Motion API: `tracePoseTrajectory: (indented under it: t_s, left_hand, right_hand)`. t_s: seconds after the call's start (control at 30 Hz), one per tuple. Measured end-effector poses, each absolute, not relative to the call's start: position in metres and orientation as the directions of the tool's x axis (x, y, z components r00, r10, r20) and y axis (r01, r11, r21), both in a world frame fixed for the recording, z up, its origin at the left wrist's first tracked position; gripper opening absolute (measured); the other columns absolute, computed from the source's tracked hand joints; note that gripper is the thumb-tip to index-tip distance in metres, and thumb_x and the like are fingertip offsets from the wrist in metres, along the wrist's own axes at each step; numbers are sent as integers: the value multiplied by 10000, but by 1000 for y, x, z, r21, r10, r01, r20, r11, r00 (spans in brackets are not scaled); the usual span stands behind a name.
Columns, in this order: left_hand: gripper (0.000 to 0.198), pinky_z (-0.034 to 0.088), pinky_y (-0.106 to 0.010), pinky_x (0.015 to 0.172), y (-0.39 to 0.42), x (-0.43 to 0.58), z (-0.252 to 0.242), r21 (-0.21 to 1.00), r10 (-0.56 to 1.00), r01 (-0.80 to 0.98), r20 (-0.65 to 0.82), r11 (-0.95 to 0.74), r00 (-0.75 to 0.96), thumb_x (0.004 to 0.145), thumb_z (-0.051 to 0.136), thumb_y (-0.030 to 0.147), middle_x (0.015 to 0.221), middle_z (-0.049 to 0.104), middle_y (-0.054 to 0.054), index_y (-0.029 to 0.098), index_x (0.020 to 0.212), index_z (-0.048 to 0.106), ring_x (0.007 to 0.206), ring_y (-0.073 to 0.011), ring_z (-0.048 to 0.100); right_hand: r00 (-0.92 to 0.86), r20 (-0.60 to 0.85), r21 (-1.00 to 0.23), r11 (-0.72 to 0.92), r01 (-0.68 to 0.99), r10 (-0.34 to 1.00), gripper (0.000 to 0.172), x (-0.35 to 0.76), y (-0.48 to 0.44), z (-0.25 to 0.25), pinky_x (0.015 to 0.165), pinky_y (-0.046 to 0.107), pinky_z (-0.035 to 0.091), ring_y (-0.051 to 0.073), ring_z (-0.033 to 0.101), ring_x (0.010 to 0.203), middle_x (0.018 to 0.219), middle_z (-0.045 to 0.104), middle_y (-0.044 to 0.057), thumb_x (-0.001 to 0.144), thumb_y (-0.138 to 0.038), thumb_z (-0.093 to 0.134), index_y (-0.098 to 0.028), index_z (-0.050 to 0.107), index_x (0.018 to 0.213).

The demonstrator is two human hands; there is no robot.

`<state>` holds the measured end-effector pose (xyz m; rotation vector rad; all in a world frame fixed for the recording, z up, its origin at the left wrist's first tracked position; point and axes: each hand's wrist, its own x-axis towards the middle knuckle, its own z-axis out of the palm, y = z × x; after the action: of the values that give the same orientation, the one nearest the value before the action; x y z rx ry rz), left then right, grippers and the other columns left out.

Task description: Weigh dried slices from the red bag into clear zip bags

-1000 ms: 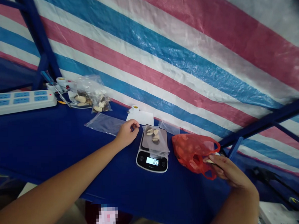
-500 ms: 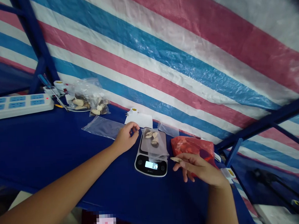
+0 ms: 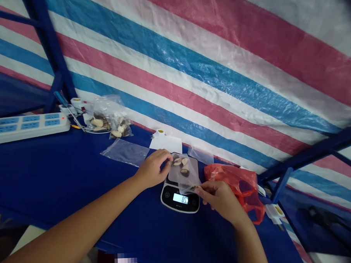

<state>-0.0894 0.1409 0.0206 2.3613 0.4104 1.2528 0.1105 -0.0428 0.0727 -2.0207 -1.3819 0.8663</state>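
A kitchen scale [image 3: 180, 207] with a lit display stands on the blue table. On its platform lies a clear zip bag [image 3: 185, 183], its mouth toward me, with several pieces of dried mushroom [image 3: 185, 169] inside. My left hand [image 3: 156, 169] is at the platform's left edge, fingers curled, the thumb and forefinger closed at the bag's far left corner. My right hand [image 3: 220, 197] pinches another thin piece of dried mushroom [image 3: 194, 187] at the bag's mouth, its fingertips above the scale's right side. The display shows digits like 85; a decimal point is hard to make out.
A red plastic bag [image 3: 231, 177] lies right of the scale. Behind are an empty clear bag [image 3: 125, 152], white paper [image 3: 167, 143] and another clear bag [image 3: 201, 154]. Filled mushroom bags [image 3: 121, 128], a screwdriver [image 3: 71, 109] and a power strip [image 3: 30, 128] sit at the left.
My right hand has moved left with the mushroom piece, from beside the scale to the bag's mouth. My left hand has come closer to the bag's corner. The view has shifted slightly.
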Motion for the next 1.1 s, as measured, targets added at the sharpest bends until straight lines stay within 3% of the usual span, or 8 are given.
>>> tracePoseTrajectory:
  t_s: [0.17, 0.3, 0.43, 0.53, 0.73, 0.87, 1.0, 1.1]
  left_hand:
    - [163, 454, -298, 794, 142, -88, 18, 530, 461, 41, 693, -847, 555, 871, 485, 65, 877, 598, -14, 212, 916, 538, 846, -155, 566]
    - [159, 446, -293, 773, 143, -87, 17, 570, 502, 58, 665, -819, 554, 862, 494, 66, 868, 593, -9, 211, 902, 548, 819, -149, 555]
    - [152, 449, -288, 766, 144, -88, 18, 600, 542, 79, 647, -796, 536, 863, 495, 73, 866, 600, -9, 208, 894, 559, 811, -144, 560]
    - [146, 456, -282, 754, 144, -89, 17, 606, 555, 89, 647, -791, 523, 862, 497, 77, 859, 605, -6, 207, 883, 561, 791, -138, 561]
    - [126, 465, -293, 755, 145, -89, 17, 590, 556, 114, 655, -799, 511, 863, 493, 95, 847, 607, -9, 207, 868, 551, 778, -144, 563]
    - [122, 464, -294, 754, 148, -90, 18, 591, 572, 132, 664, -796, 481, 854, 495, 98, 841, 613, -10, 207, 864, 548, 762, -144, 558]
    - [72, 447, -276, 717, 152, -91, 15, 623, 620, 162, 645, -765, 446, 872, 514, 148, 837, 611, -5, 207, 884, 554, 757, -139, 566]
    - [14, 404, -248, 625, 155, -90, 12, 665, 668, 183, 610, -724, 426, 882, 534, 202, 691, 522, 46, 214, 876, 529, 628, -115, 509]
  right_hand:
    - [491, 143, -679, -275, 680, 860, 340, 99, -31, 59, 540, 242, 405, 157, 594, 545, 589, 652, 15, 888, -496, 631, -187, 772, 888]
    - [456, 217, -658, -216, 722, 863, 343, 98, -23, 48, 551, 236, 406, 151, 601, 547, 607, 659, 18, 962, -439, 514, -190, 719, 845]
    - [476, 288, -692, -164, 704, 831, 321, 102, -19, 37, 628, 253, 461, 166, 631, 649, 764, 722, 44, 917, -457, 594, -186, 763, 885]
    - [498, 253, -776, -134, 616, 829, 357, 103, -17, 33, 637, 280, 479, 181, 617, 672, 807, 720, 58, 871, -502, 656, -171, 779, 929]
    - [513, 2, -942, -171, 290, 858, 494, 105, -17, 39, 460, 273, 393, 132, 515, 460, 739, 695, 47, 781, -567, 739, -134, 730, 1020]
    - [623, 48, -914, -218, 343, 781, 558, 108, -19, 46, 439, 276, 366, 133, 490, 440, 700, 679, 56, 774, -674, 705, -140, 712, 935]
    - [710, 247, -847, -208, 488, 660, 561, 124, -34, 58, 478, 276, 345, 137, 446, 485, 526, 511, 10, 875, -699, 572, -171, 651, 705]
    - [799, 275, -904, -140, 404, 535, 570, 160, -61, 73, 440, 284, 278, 121, 350, 422, 446, 388, -23, 891, -692, 533, -208, 565, 592]
